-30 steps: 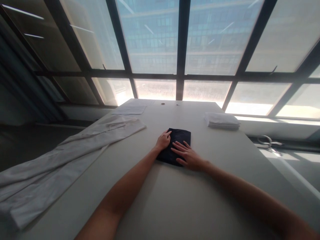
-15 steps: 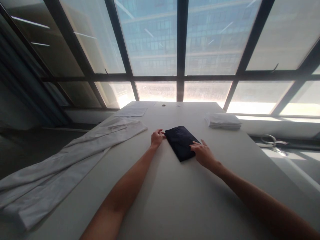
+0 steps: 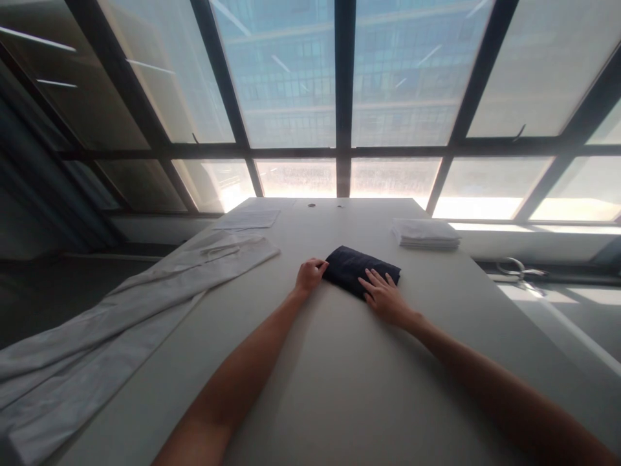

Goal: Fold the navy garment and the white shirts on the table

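While the left hand (image 3: 310, 276) pinches the left corner of a dark folded cloth (image 3: 348, 264) between thumb and fingers, the right hand (image 3: 385, 299) lies open on its near right part, fingers spread. The dark folded cloth rests slantwise around the middle of the white surface (image 3: 301, 388), well apart from the other things there. Along the left side stretches a long, creased pale garment (image 3: 145, 310), with a flat white sheet (image 3: 246, 219) just beyond its far end. A neat white stack (image 3: 427, 234) sits far right.
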{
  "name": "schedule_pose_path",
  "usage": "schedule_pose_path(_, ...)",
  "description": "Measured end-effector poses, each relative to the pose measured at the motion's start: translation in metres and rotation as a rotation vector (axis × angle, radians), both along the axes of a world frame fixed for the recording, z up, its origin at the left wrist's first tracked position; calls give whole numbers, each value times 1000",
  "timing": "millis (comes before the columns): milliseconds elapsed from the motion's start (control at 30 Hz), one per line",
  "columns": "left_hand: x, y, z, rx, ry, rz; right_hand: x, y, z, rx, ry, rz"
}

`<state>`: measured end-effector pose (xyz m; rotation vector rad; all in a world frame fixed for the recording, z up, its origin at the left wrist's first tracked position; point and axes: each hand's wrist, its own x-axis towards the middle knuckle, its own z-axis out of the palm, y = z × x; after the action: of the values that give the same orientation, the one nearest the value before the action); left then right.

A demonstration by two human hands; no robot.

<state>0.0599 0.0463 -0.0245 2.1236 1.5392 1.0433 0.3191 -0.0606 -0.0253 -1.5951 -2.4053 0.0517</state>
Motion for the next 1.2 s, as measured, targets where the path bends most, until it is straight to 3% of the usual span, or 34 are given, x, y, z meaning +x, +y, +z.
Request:
schedule_pose_path(67, 2, -4, 2, -9, 8, 74, 9, 1, 4, -20, -11, -27)
schedule_pose_path(167, 5, -9, 3, -64, 56, 80, 24, 6, 12, -18, 44, -183)
schedule_pose_path(367, 17, -22, 13, -171, 212, 173, 55, 28, 18, 21, 390, -504)
schedule_pose_path(433, 23, -28, 18, -218, 281, 171, 66, 36, 20, -71, 536, -589)
schedule_pose_path(533, 30, -36, 26, -276, 426, 125, 79, 43, 26, -319, 801, -692)
schedule_pose_path(767, 32, -41, 34, -363, 545, 4, 92, 39, 37, -637, 1160, -648)
schedule_pose_path(867, 30, -39, 33, -366, 545, -8, 91, 38, 36, -714, 1202, -634)
schedule_pose_path(1067, 31, -38, 27, -313, 508, -27, 82, 32, 42, -676, 1216, -594)
schedule_pose_path(1200, 37, -40, 22, -267, 500, -24, 75, 29, 48, -656, 1378, -560)
